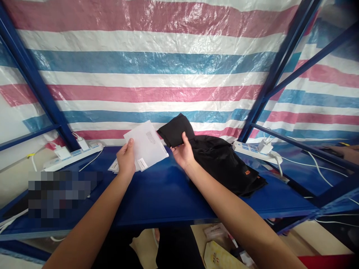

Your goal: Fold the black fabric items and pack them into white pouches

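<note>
My left hand (126,158) grips a clear bag (146,145) above the blue desk (157,194); my right hand (183,153) pinches the folded end of a black garment (221,158) lying beside it.

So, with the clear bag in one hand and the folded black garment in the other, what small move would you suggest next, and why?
Probably bring the folded black garment across to the mouth of the clear bag. The right hand grips the folded end, the left hand holds the bag just beside it, and the garment is still outside it.
</note>
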The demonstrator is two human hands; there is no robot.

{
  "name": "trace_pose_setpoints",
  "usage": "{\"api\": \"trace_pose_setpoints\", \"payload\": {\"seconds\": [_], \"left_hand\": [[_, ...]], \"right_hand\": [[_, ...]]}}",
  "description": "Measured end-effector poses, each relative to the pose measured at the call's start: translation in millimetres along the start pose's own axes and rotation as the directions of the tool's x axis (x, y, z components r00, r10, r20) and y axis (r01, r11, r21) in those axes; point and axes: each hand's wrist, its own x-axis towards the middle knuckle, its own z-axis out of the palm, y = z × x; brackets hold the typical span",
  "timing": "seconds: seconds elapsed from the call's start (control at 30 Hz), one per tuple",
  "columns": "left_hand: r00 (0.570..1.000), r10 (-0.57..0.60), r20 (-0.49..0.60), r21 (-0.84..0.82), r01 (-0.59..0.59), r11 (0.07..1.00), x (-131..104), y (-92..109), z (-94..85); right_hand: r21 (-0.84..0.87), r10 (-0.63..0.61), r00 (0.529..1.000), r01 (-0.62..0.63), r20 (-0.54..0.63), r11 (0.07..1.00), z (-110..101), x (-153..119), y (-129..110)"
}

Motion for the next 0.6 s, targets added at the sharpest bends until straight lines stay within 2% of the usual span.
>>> {"api": "trace_pose_setpoints", "payload": {"seconds": [0.07, 0.17, 0.23, 0.3, 0.37, 0.43, 0.5, 0.6], "left_hand": [[0.998, -0.027, -0.051, -0.048, 0.024, 0.999, 6, 2, -2.9], [0.998, -0.066, -0.024, -0.106, 0.063, 0.992, 9, 5, -5.1], [0.996, -0.086, 0.018, -0.118, 0.087, 0.989, 8, 8, -4.9], [0.991, -0.122, 0.045, -0.088, 0.126, 0.988, 7, 11, -4.9], [0.987, -0.155, 0.048, -0.053, 0.158, 0.986, 7, 14, -6.7], [0.98, -0.184, 0.076, -0.032, 0.186, 0.982, 9, 17, -10.5], [0.957, -0.241, 0.162, 0.02, 0.24, 0.97, 13, 17, -15.2], [0.899, -0.318, 0.3, 0.143, 0.287, 0.947, 21, 13, -21.7]], "right_hand": [[-0.028, 0.034, 0.999, -0.034, 0.01, 0.999, -5, 2, -9], [-0.163, 0.187, 0.981, -0.176, 0.055, 0.971, -9, -1, -12], [-0.281, 0.333, 0.936, -0.291, 0.115, 0.915, -8, -7, -5], [-0.372, 0.431, 0.889, -0.351, 0.156, 0.859, -7, -12, 6], [-0.407, 0.448, 0.881, -0.357, 0.153, 0.841, -7, -16, 16], [-0.399, 0.423, 0.896, -0.341, 0.135, 0.851, -8, -17, 22], [-0.367, 0.4, 0.908, -0.332, 0.123, 0.869, -9, -16, 23], [-0.325, 0.39, 0.915, -0.339, 0.105, 0.883, -9, -13, 20]]}}
